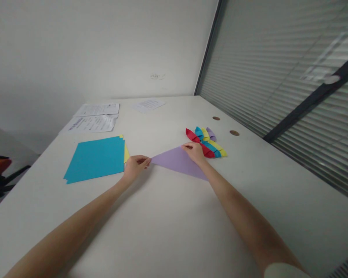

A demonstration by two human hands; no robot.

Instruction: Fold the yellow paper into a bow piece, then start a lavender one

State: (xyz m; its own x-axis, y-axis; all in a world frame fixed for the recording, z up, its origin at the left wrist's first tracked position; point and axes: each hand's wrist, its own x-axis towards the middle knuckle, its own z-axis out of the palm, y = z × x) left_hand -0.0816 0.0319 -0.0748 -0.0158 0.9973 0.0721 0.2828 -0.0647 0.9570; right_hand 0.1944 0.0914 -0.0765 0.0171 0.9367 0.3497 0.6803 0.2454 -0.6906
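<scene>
A sheet of purple paper (pixel 174 161), triangular in outline, stretches between my two hands above the white table. Its pointed left corner is pinched in the fingers of my left hand (pixel 137 166). My right hand (pixel 194 151) grips the upper edge, thumb and fingers closed on it, and the wrist hides part of the sheet's right side. Just beyond my right hand lie several folded paper pieces (pixel 208 148) in red, blue, yellow and purple. Beside my left hand is a stack of blue paper sheets (pixel 97 159), with yellow paper (pixel 127 153) showing at its right edge.
Printed sheets (pixel 92 122) lie at the table's far left, and another printed page (pixel 149 105) lies near the back wall. Two round brown discs (pixel 234 133) are set along the right side, near the window blinds (pixel 278 77). A dark chair (pixel 0 177) stands left of the table (pixel 174 231).
</scene>
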